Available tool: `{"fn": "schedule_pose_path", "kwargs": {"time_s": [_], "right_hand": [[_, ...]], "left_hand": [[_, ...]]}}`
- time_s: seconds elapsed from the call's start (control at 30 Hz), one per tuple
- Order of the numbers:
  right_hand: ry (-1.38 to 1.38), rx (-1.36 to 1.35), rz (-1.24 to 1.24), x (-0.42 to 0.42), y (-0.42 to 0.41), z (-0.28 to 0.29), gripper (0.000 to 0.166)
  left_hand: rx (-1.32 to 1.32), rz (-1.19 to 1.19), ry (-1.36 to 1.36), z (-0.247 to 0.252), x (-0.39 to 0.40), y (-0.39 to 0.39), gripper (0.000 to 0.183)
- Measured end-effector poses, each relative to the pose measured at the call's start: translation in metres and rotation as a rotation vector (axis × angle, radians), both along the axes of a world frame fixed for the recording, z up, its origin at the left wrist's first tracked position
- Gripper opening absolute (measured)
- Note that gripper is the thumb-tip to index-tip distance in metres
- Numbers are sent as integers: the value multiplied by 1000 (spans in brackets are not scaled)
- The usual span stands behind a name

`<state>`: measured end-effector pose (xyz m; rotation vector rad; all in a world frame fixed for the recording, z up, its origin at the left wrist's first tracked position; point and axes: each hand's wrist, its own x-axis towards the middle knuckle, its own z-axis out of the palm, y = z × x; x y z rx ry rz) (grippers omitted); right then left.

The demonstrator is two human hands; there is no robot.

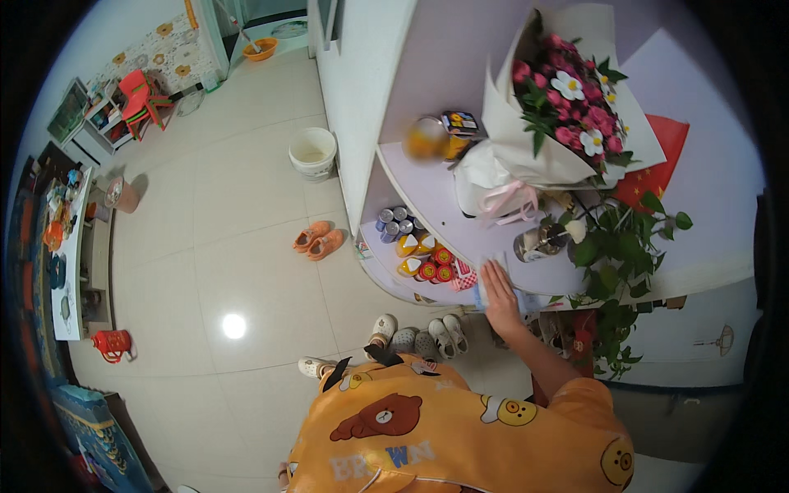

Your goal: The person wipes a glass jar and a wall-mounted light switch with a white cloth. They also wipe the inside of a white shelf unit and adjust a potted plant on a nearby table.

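Note:
Fingers extended, my right hand [500,302] holds a pale white-and-blue cloth [493,262] down against the curved edge of a lilac shelf [431,185]. To its right stands a glass jar [533,243], near a trailing green potted plant [607,265]. A bouquet of pink and white flowers [573,98] in white paper rests farther back on the shelf. On the lower shelf, left of the hand, are several cans [391,225], yellow-topped containers [410,266] and red-lidded jars [442,256]. Only a sliver of skin shows at the shirt's lower left, perhaps my left hand [283,476]; its fingers are not clear.
Several shoes [425,342] lie below the shelf, and orange shoes [317,240] stand on the tiled floor. A white bucket [312,154] is by the wall. A red thermos jug [111,345] stands near the cabinet [74,277] at left. A red flag [662,157] lies behind the plant.

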<state>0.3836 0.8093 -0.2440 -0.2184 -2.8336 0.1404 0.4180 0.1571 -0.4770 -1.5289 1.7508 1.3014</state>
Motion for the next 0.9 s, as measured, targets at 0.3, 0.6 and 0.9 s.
{"fn": "schedule_pose_path", "kwargs": {"time_s": [0.3, 0.6, 0.9], "right_hand": [[147, 31, 98, -230, -35, -19, 68], [108, 36, -4, -310, -32, -36, 61], [15, 14, 84, -99, -32, -1, 69]], "left_hand": [[147, 95, 96, 1, 3, 19, 40], [138, 59, 164, -10, -36, 4, 32], [165, 148, 8, 3, 14, 4, 31]]}}
